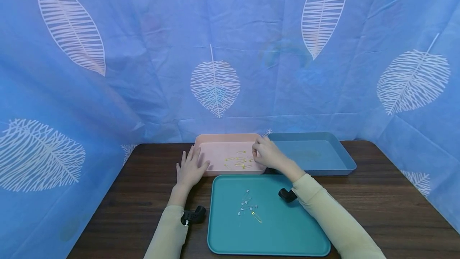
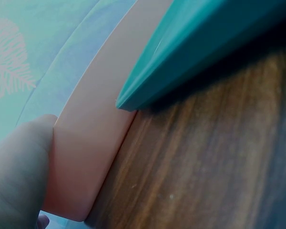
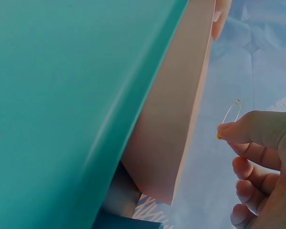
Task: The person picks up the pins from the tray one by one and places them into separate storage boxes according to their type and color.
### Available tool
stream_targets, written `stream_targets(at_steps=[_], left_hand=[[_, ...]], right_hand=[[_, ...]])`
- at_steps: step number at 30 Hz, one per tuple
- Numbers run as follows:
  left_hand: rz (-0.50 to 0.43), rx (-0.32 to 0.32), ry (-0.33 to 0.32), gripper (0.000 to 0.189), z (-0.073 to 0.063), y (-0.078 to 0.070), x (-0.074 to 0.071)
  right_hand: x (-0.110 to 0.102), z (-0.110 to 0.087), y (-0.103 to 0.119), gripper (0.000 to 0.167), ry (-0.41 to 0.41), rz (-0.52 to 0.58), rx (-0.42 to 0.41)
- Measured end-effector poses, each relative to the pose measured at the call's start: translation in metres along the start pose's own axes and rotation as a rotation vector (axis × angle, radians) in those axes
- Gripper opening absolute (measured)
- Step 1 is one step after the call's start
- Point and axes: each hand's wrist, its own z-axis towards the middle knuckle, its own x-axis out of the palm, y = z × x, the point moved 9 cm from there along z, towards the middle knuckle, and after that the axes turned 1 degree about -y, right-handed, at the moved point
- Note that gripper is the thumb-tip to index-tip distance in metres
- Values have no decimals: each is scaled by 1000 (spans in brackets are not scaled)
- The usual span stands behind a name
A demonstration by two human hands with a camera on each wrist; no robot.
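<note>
Between thumb and forefinger, my right hand [image 1: 268,154] pinches a gold safety pin [image 3: 232,112], clearest in the right wrist view. That hand is over the right end of the pink tray [image 1: 215,139]. Several gold safety pins [image 1: 240,162] lie scattered on the pink tray's floor. At the tray's left end rests my left hand [image 1: 189,170], its fingers spread and its thumb against the tray's wall in the left wrist view. On the teal tray [image 1: 280,239] in front lie several silver safety pins [image 1: 246,202] and one gold safety pin [image 1: 256,217].
A blue tray [image 1: 309,151] stands right of the pink one, behind the teal tray. All three are on a dark wooden table [image 1: 381,195]. A blue curtain [image 1: 251,91] with white leaf prints hangs behind. Black wrist cameras [image 1: 195,214] sit on both forearms.
</note>
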Motion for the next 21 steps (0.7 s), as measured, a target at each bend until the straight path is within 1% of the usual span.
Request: stream_targets(at_steps=[6, 16, 21], left_hand=[[-4, 4, -7, 75, 0, -1, 0], [-3, 7, -16, 73, 0, -1, -1], [-13, 7, -15, 74, 0, 0, -1]], right_hand=[[6, 7, -8, 24, 41, -4, 67], [20, 17, -23, 24, 73, -22, 121], [26, 22, -25, 23, 74, -43, 122]])
